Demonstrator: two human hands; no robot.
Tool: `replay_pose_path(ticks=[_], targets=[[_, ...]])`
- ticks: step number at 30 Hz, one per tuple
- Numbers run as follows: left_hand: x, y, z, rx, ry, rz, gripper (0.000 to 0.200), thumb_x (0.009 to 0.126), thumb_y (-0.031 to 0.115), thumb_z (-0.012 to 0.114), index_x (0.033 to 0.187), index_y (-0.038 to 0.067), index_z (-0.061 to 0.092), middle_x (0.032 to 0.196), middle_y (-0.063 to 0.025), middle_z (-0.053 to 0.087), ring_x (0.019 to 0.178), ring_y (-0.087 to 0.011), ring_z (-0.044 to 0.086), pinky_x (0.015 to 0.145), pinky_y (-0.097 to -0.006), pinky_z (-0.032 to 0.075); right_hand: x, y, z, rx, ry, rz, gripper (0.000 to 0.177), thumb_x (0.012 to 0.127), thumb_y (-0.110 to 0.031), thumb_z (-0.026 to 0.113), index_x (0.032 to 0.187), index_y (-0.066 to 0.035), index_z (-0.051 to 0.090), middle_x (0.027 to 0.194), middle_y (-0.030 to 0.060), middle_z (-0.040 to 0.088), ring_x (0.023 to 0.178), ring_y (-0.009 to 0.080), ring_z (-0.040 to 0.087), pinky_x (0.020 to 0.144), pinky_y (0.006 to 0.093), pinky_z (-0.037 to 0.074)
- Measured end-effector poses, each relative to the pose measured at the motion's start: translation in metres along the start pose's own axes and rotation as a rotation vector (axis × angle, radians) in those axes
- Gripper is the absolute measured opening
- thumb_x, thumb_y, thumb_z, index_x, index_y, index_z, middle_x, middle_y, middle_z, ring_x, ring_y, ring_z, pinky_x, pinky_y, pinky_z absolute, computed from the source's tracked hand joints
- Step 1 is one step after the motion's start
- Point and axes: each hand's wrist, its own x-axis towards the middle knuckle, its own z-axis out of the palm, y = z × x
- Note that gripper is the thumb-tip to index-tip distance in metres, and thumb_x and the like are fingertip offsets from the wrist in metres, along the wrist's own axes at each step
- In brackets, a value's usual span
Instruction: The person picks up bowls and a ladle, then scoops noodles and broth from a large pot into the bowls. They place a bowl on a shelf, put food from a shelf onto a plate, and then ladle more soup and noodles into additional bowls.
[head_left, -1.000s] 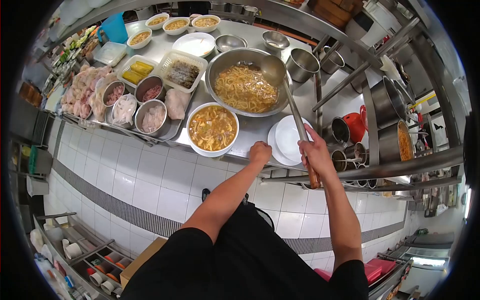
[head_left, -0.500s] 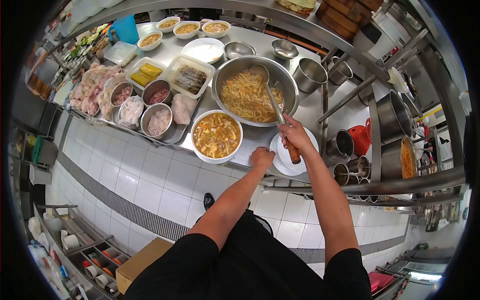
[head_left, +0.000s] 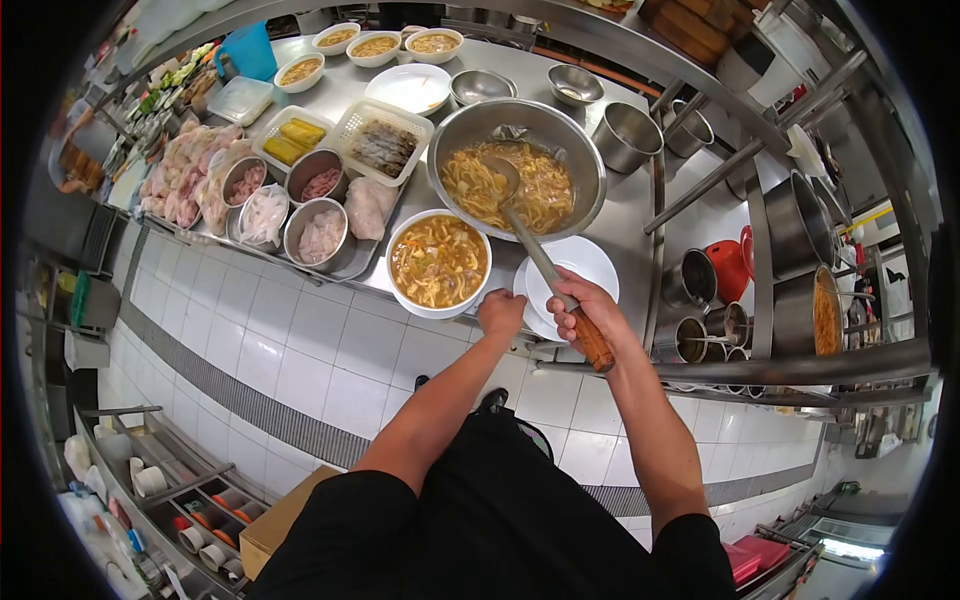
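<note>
My right hand [head_left: 588, 310] is wrapped round the handle of a ladle [head_left: 535, 250], near its wooden grip. The ladle's bowl rests among thick noodles in brown soup [head_left: 535, 185], inside a large steel mixing bowl [head_left: 598, 165]. My left hand [head_left: 502, 312] is closed at the left rim of white plates [head_left: 590, 268], which overlap at the counter's front edge; its fingertips are partly hidden. Left of that hand stands a full white bowl of noodle soup [head_left: 440, 262].
Steel pots of raw meat [head_left: 320, 235], a basket of shrimp [head_left: 385, 145] and raw chicken [head_left: 190, 175] crowd the left side. Several filled bowls [head_left: 375, 48] stand at the back. Metal shelf bars [head_left: 700, 190] and pots [head_left: 690, 278] are on the right.
The ladle's bowl has dropped from the far rim into the noodles, its handle drawn nearer me. My left hand and the white plates have shifted left, closer to the full soup bowl.
</note>
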Motion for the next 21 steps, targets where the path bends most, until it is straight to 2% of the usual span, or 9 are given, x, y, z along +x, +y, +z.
replay_pose_path(ticks=[1,2,4,7,9,11,14,16,21], targets=[[-0.003,0.000,-0.001,0.003,-0.004,0.001,0.019,0.074,0.023,0.066,0.076,0.004,0.069,0.055,-0.0099,0.064,0.049,-0.0169,0.064,0.059,-0.0316,0.053,-0.001,0.003,0.005,0.075,-0.009,-0.002,0.044,0.096,-0.016,0.049,0.138,-0.015,0.035,0.070,0.0034,0.051,0.045,0.0088,0.046,0.037,0.0218,0.039],[-0.006,-0.001,-0.002,-0.052,-0.004,-0.033,0.018,0.076,0.021,0.065,0.076,0.003,0.068,0.056,-0.0099,0.064,0.049,-0.0169,0.063,0.056,-0.0307,0.053,-0.001,0.006,0.007,0.080,-0.006,-0.005,0.044,0.096,-0.016,0.049,0.138,-0.015,0.035,0.070,0.0034,0.051,0.045,0.0088,0.046,0.037,0.0218,0.039],[-0.010,0.002,-0.006,-0.108,-0.006,-0.064,0.018,0.077,0.019,0.065,0.077,0.001,0.067,0.057,-0.0100,0.064,0.048,-0.0169,0.063,0.052,-0.0298,0.052,0.000,0.011,0.008,0.293,-0.035,0.003,0.024,0.097,-0.019,0.048,0.120,-0.012,0.044,0.071,0.0041,0.051,0.045,0.0083,0.046,0.036,0.0212,0.039],[-0.017,0.009,-0.017,-0.242,-0.073,-0.175,0.020,0.075,0.025,0.066,0.078,0.005,0.067,0.066,-0.0106,0.067,0.057,-0.0248,0.065,0.061,-0.0350,0.054,0.011,0.024,0.001,0.483,-0.155,0.019,0.013,0.099,-0.022,0.046,0.104,-0.010,0.044,0.072,0.0043,0.051,0.045,0.0081,0.047,0.035,0.0213,0.040],[-0.027,0.006,-0.033,-0.468,-0.223,-0.206,0.023,0.081,0.025,0.064,0.084,0.002,0.065,0.065,-0.0083,0.066,0.052,-0.0184,0.063,0.052,-0.0315,0.053,0.009,0.029,0.001,0.539,-0.189,0.018,0.014,0.100,-0.023,0.045,0.103,-0.009,0.044,0.072,0.0043,0.051,0.045,0.0084,0.047,0.035,0.0221,0.041],[-0.043,-0.006,-0.055,-0.390,-0.289,-0.176,0.025,0.082,0.026,0.064,0.086,0.002,0.064,0.067,-0.0076,0.065,0.053,-0.0165,0.063,0.050,-0.0303,0.052,0.007,0.032,-0.001,0.599,-0.221,0.019,0.016,0.100,-0.024,0.044,0.101,-0.008,0.043,0.073,0.0043,0.050,0.045,0.0086,0.048,0.035,0.0230,0.042],[-0.064,-0.040,-0.088,-0.270,-0.460,-0.172,0.028,0.083,0.028,0.064,0.089,0.000,0.063,0.073,-0.0076,0.065,0.055,-0.0142,0.061,0.047,-0.0288,0.050,-0.001,0.032,-0.006,0.609,-0.219,0.025,0.014,0.098,-0.020,0.048,0.112,-0.017,0.048,0.072,0.0028,0.051,0.045,0.0080,0.048,0.036,0.0227,0.040],[-0.068,-0.076,-0.109,-0.277,-0.539,-0.238,0.029,0.083,0.028,0.064,0.091,0.000,0.064,0.073,-0.0069,0.064,0.056,-0.0143,0.061,0.047,-0.0283,0.049,-0.013,0.026,-0.001,0.614,-0.275,-0.035,0.017,0.101,-0.023,0.041,0.102,-0.006,0.043,0.074,0.0047,0.049,0.046,0.0102,0.050,0.035,0.0244,0.045],[-0.059,-0.202,-0.161,-0.178,-0.398,-0.356,0.030,0.082,0.027,0.064,0.097,0.001,0.065,0.075,-0.0084,0.065,0.056,-0.0163,0.062,0.043,-0.0299,0.050,-0.048,0.010,0.010,0.609,-0.269,-0.125,0.022,0.101,-0.021,0.039,0.114,-0.004,0.043,0.074,0.0062,0.048,0.047,0.0110,0.050,0.035,0.0253,0.045]])
